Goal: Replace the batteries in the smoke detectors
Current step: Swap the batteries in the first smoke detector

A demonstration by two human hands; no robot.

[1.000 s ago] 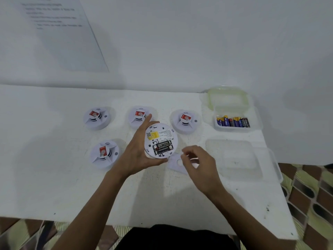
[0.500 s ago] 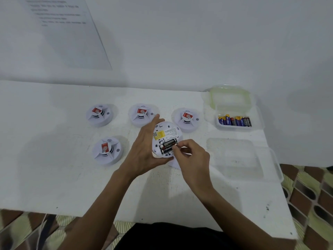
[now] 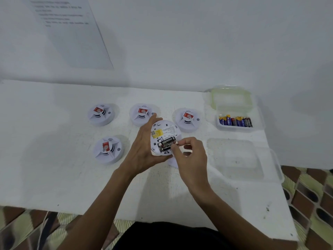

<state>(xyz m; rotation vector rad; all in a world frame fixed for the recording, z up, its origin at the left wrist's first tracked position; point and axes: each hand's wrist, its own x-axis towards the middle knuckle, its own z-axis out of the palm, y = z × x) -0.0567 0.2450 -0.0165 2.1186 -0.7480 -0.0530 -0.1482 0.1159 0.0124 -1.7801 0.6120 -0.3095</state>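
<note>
1. Your left hand (image 3: 142, 150) grips the smoke detector (image 3: 165, 130) from its left side. The thumb is curled under the near edge and the fingers are round the far rim, so its back faces you.
2. The battery bay is uncovered. Two dark batteries (image 3: 166, 144) lie side by side in it, right at the fingertips of your right hand (image 3: 191, 156).
3. That right hand is curled, with thumb and forefinger pinched on the right-hand end of the batteries. I cannot tell whether a battery has lifted from its seat.
4. You appear to be at the removal step on this detector: cover off, cells not yet out.
5. The next move likely calls for prising that end up against the contact and drawing the cell out. Keep your left hand firm so the detector does not twist.
6. A white cover (image 3: 172, 162) lies on the worktop (image 3: 54, 168) just under your right hand, ready for refitting.
7. Replacements sit in the open box (image 3: 236, 128), beyond your right hand and off to its right. A clear tray (image 3: 234, 159) lies just to the right of that hand and may serve for the spent cells.
8. Four other detectors (image 3: 100, 114) sit face up beyond and to the left of your left hand, apparently unopened, so most of the job looks to remain.
</note>
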